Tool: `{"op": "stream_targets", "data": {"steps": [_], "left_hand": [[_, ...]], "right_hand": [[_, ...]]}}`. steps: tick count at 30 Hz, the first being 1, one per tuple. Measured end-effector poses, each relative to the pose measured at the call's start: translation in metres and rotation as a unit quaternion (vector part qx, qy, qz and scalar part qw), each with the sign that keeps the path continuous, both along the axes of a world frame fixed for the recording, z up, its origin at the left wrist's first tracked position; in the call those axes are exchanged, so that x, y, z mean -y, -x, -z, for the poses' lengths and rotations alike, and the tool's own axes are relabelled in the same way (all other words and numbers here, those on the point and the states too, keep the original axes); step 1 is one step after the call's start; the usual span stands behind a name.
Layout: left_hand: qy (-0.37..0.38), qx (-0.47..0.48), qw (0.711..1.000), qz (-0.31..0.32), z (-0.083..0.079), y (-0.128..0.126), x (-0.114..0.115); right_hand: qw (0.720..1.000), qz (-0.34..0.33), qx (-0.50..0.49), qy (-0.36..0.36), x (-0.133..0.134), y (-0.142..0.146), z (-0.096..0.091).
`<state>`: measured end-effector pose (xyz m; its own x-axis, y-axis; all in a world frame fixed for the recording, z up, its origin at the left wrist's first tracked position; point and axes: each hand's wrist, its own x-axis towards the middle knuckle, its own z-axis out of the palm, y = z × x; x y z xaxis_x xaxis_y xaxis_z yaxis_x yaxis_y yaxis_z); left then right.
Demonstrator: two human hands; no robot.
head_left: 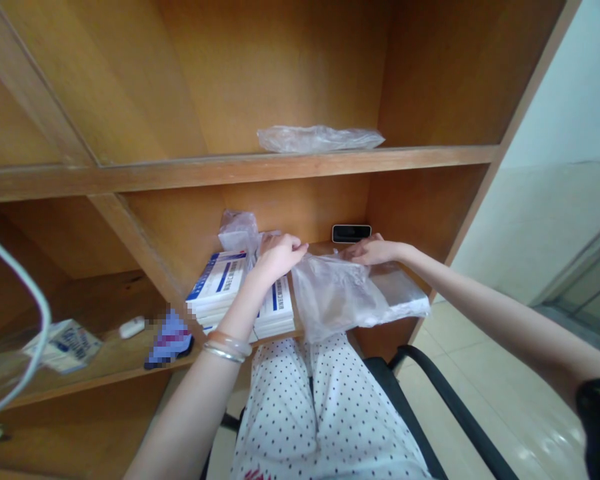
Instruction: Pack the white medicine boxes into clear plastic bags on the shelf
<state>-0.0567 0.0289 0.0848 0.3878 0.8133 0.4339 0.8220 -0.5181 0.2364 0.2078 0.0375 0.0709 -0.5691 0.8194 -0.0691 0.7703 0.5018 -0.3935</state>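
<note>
A clear plastic bag [337,293] hangs over the front edge of the lower shelf, its upper edge stretched between my hands. The fingers of my left hand [280,255] are closed at the bag's upper left corner, and my right hand [370,251] pinches its upper right side. Below my right hand lies a plastic-wrapped packet [403,293], partly covered by the bag. Beside and under my left forearm are stacks of white and blue boxes [223,283], [276,307]. A small purplish plastic-wrapped bundle [239,230] sits behind them.
A black device with a white rim [351,233] stands at the shelf's back. Crumpled plastic [320,139] lies on the shelf above. Leftward are a carton [65,345], a small white object [132,327] and a white cable [37,300]. A black chair armrest [450,400] is at right.
</note>
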Motion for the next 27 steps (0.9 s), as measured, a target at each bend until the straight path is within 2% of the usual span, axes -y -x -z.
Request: {"op": "stream_targets", "data": {"steps": [2,5,7,9,11,13,16,19,23,25,27], "left_hand": [[0.025,0.054,0.997,0.044,-0.003,-0.001,0.002],[0.109,0.123,0.978,0.133,-0.008,-0.005,0.008],[0.183,0.125,0.958,0.181,-0.009,-0.009,0.014],[0.227,0.083,0.953,0.182,-0.007,-0.014,0.019],[0.209,0.005,0.97,0.123,-0.003,-0.018,0.022],[0.154,-0.079,0.984,0.042,0.002,-0.022,0.024],[0.12,-0.175,0.977,-0.024,0.007,-0.027,0.024],[0.093,-0.241,0.966,-0.021,0.013,-0.032,0.023],[-0.059,-0.236,0.969,0.039,0.025,-0.041,0.019],[-0.057,-0.217,0.97,0.089,0.033,-0.046,0.016],[0.006,-0.214,0.972,0.101,0.042,-0.051,0.013]], "right_hand": [[0.998,0.027,0.005,-0.052,0.0,0.0,0.0],[0.991,0.064,0.005,-0.117,0.0,0.0,0.004],[0.985,0.084,0.006,-0.151,0.0,-0.002,0.007],[0.98,0.098,0.009,-0.172,0.0,-0.005,0.01],[0.979,0.097,0.018,-0.18,-0.001,-0.009,0.014],[0.982,0.079,0.031,-0.169,-0.003,-0.013,0.018],[0.987,0.051,0.048,-0.144,-0.007,-0.015,0.023],[0.988,0.034,0.059,-0.137,-0.012,-0.013,0.026],[0.99,0.019,0.086,-0.106,-0.015,-0.009,0.029],[0.991,0.015,0.102,-0.083,-0.014,-0.008,0.032],[0.991,0.017,0.115,-0.068,-0.014,-0.008,0.035]]}}
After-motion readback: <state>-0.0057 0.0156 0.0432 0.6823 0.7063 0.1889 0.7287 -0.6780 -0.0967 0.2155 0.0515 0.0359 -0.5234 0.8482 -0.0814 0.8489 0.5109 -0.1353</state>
